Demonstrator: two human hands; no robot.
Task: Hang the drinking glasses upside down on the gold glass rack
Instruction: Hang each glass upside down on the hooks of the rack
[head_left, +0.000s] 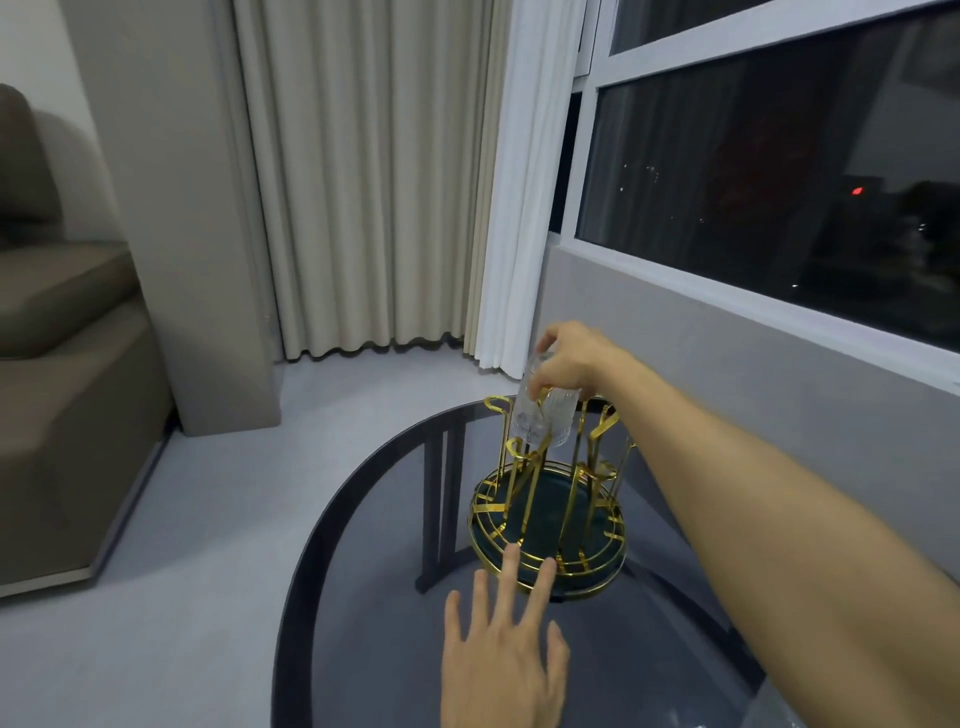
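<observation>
Glass (543, 410) in right hand (576, 358) over rack (550, 525).

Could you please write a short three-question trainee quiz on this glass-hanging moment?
1. True or false: the right hand holds the clear ribbed drinking glass upside down over the gold wire glass rack.
2. What do the left hand fingertips touch?
3. The rack stands on: A) the sofa, B) the dark round glass table, C) the floor.

Key: 1 true; 2 the rack's base rim; 3 B.
</observation>
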